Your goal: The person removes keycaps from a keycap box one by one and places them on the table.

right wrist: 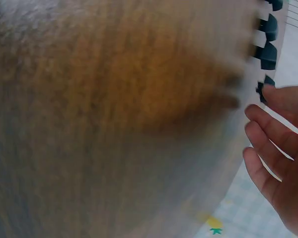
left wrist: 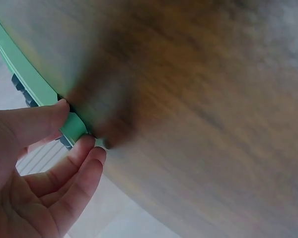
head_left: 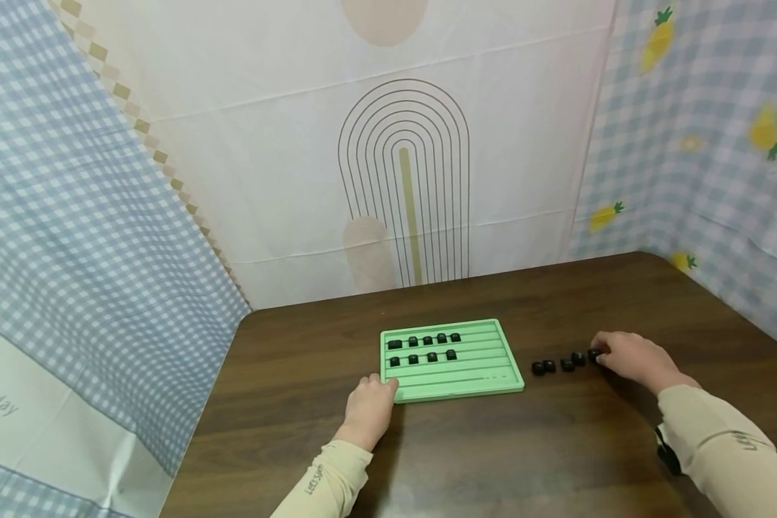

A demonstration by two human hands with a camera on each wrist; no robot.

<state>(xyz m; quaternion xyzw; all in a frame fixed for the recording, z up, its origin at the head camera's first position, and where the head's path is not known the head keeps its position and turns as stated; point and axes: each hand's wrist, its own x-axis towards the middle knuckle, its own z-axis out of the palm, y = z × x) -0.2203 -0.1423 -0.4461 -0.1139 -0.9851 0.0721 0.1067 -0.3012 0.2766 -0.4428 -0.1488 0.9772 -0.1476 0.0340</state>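
Note:
A light green ridged tray (head_left: 453,373) lies on the table with two rows of black keycaps (head_left: 427,340) along its ridges. The upper row begins with a wider keycap (head_left: 395,344). My left hand (head_left: 369,409) pinches the tray's near left corner, thumb on one side and fingertips on the other in the left wrist view. To the right of the tray, my right hand (head_left: 636,360) holds a black keycap (head_left: 594,355) by thumb and fingers at the end of a loose line. Several other keycaps (head_left: 568,365) lie between that hand and the tray.
The dark wooden table (head_left: 485,446) ends at the back against a pale printed cloth (head_left: 285,180). Checked cloths hang on the left (head_left: 116,237) and right (head_left: 719,187). A dark object (head_left: 668,453) is strapped at my right wrist.

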